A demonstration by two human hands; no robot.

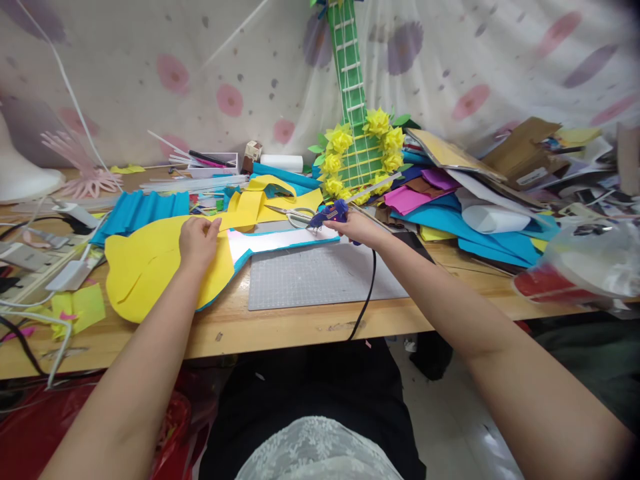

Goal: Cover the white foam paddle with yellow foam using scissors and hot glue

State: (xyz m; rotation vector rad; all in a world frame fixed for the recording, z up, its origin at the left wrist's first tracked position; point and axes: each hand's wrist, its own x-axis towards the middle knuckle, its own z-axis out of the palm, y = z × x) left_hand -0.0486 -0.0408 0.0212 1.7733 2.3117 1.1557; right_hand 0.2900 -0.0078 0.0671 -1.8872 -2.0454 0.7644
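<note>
A guitar-shaped craft lies on its side on the table, with a yellow paper body (155, 267) and a white neck (287, 240) edged in blue. My left hand (198, 241) rests over the body, its thumb and fingers closed on a yellow strip (237, 220) that lies across the body's upper edge. My right hand (364, 228) grips a dark blue glue gun (334, 213), a glue stick sticking out behind. The gun's nozzle is over the neck's far end; I cannot tell whether it touches. Scissors (295, 215) lie just behind the neck.
A grey cutting mat (320, 280) lies under the neck, and the gun's black cord (371, 293) hangs over the table edge. Behind stands a green paper guitar (355, 100) with yellow flowers. Coloured sheets (450, 207) pile up at right, near a plastic-covered cup (560, 283). Power strips (37, 273) sit at left.
</note>
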